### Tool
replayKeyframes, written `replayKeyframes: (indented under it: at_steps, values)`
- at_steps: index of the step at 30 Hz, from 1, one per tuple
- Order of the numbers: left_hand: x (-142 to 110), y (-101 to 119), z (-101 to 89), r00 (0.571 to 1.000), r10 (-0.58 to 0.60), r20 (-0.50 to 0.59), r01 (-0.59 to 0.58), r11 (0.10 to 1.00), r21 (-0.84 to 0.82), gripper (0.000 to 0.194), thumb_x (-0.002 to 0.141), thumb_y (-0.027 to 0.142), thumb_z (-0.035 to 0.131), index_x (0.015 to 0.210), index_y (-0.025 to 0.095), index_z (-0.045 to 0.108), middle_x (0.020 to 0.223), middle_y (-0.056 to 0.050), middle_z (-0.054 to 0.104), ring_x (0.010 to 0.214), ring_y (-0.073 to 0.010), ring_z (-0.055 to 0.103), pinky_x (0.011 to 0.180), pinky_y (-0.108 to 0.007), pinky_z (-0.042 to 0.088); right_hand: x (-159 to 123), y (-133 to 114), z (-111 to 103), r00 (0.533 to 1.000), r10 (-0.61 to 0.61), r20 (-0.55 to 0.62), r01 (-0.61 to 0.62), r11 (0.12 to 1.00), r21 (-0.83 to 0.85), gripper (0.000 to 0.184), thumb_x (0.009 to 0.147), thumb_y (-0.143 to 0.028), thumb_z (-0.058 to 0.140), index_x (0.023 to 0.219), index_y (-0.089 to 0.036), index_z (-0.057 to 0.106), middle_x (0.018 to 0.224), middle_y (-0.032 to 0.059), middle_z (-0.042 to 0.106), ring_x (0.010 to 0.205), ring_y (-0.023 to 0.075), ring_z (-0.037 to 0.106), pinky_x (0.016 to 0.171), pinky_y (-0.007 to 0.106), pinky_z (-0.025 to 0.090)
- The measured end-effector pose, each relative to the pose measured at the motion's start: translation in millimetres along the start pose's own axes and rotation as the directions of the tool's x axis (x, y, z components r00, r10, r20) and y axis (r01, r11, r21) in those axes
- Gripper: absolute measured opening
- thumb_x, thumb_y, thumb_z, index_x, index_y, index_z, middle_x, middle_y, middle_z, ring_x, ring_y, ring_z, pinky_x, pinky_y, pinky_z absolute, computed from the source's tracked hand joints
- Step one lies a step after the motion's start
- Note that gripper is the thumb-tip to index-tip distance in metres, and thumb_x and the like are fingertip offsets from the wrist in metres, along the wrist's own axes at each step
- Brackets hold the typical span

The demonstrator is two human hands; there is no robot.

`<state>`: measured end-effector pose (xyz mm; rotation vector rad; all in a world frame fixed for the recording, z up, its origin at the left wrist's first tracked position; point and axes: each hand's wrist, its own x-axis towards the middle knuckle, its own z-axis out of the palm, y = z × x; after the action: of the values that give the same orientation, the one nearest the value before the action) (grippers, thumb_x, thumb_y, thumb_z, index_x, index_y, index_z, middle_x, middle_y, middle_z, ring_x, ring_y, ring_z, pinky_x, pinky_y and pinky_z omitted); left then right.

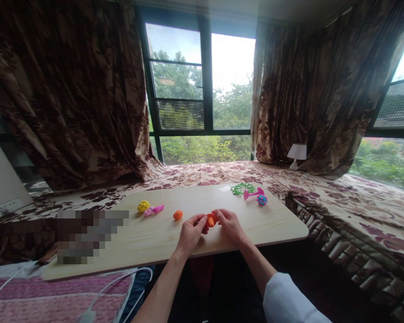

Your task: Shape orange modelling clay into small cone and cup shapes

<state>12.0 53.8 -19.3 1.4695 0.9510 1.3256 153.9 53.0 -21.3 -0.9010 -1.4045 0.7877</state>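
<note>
Both hands meet over the middle of a light wooden table (148, 242) and pinch a small orange lump (210, 220) between them. My left hand (191, 233) closes its fingers on the lump's left side. My right hand (229, 225) grips its right side. A second small orange ball (177, 215) lies on the table just left of my left hand. Farther left lie a yellow lump (143, 206) and a pink piece (154, 210).
At the table's far right sit a green tangle of loops (242, 188), a pink tool (253, 194) and a blue-and-pink ball (261, 199). A floral-covered ledge (340, 202) runs under the windows, with a small white lamp (296, 154). White cables (121, 282) hang below the table's near edge.
</note>
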Motion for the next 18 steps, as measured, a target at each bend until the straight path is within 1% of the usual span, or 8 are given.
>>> replayKeyframes:
  at_steps: [3,6,8,10,13,16,18]
  values:
    - [0.0,-0.6,-0.6,1.0,-0.001,0.015,0.001,1.0,-0.012,0.038,0.069,0.044,0.057,0.091,0.014,0.064,0.068,-0.005,0.066,0.053,-0.011,0.054,0.051,-0.023,0.045,-0.6,-0.4,0.1,0.999,-0.039,0.013,0.04,0.999,-0.023,0.027,0.078,-0.036,0.049,0.073,-0.014,0.064,0.066,0.0022,0.062,0.062,0.0129,0.054,0.058,0.023,0.042]
    - [0.1,-2.1,-1.2,1.0,-0.008,0.013,0.008,1.0,0.007,0.039,0.069,0.043,0.057,0.093,0.014,0.065,0.065,-0.004,0.065,0.049,-0.0093,0.05,0.042,-0.019,0.038,-1.3,-1.0,-0.1,0.999,-0.048,0.009,0.048,0.998,-0.039,0.024,0.076,-0.034,0.052,0.068,-0.014,0.063,0.065,0.0016,0.062,0.062,0.0132,0.054,0.057,0.023,0.041]
    - [0.1,-2.6,-1.3,1.0,-0.011,0.005,0.01,1.0,0.014,0.039,0.068,0.043,0.058,0.093,0.014,0.066,0.061,-0.003,0.063,0.047,-0.0086,0.047,0.04,-0.018,0.034,-1.5,-1.4,-0.5,0.999,-0.045,0.021,0.046,0.998,-0.033,0.025,0.076,-0.035,0.052,0.068,-0.014,0.064,0.065,0.0017,0.062,0.062,0.0134,0.054,0.057,0.023,0.041]
    - [0.0,-2.3,-1.4,1.0,-0.003,0.005,0.003,1.0,0.002,0.04,0.067,0.043,0.059,0.093,0.013,0.066,0.059,-0.003,0.062,0.048,-0.0086,0.048,0.042,-0.019,0.036,-1.4,-1.4,-1.1,0.999,-0.042,0.032,0.043,0.999,-0.027,0.028,0.078,-0.036,0.05,0.067,-0.014,0.063,0.063,0.0016,0.061,0.061,0.0131,0.054,0.057,0.023,0.041]
    - [-0.3,-1.3,-1.5,1.0,0.009,0.003,-0.009,1.0,-0.021,0.04,0.068,0.044,0.058,0.092,0.013,0.066,0.063,-0.003,0.064,0.052,-0.0099,0.052,0.051,-0.022,0.043,-0.8,-0.5,-1.8,0.999,-0.034,0.025,0.035,0.999,-0.032,0.032,0.08,-0.038,0.046,0.069,-0.014,0.064,0.063,0.002,0.062,0.061,0.0131,0.054,0.059,0.023,0.041]
    - [-0.4,-1.1,-1.6,1.0,-0.003,-0.01,0.002,0.998,-0.058,0.039,0.068,0.043,0.058,0.092,0.013,0.065,0.069,-0.005,0.066,0.056,-0.0118,0.055,0.058,-0.025,0.046,-0.4,0.5,-1.9,0.999,-0.036,0.026,0.036,0.999,-0.033,0.029,0.08,-0.037,0.047,0.076,-0.014,0.065,0.069,0.003,0.063,0.065,0.0137,0.054,0.061,0.024,0.042]
    - [-0.6,-0.5,-1.4,1.0,-0.016,-0.012,0.015,0.997,-0.078,0.039,0.068,0.043,0.059,0.092,0.013,0.065,0.07,-0.005,0.066,0.056,-0.0123,0.056,0.06,-0.027,0.047,-0.4,0.9,-1.7,0.999,-0.041,0.03,0.042,0.999,-0.033,0.029,0.08,-0.037,0.048,0.076,-0.014,0.065,0.069,0.0031,0.063,0.064,0.0136,0.054,0.061,0.024,0.042]
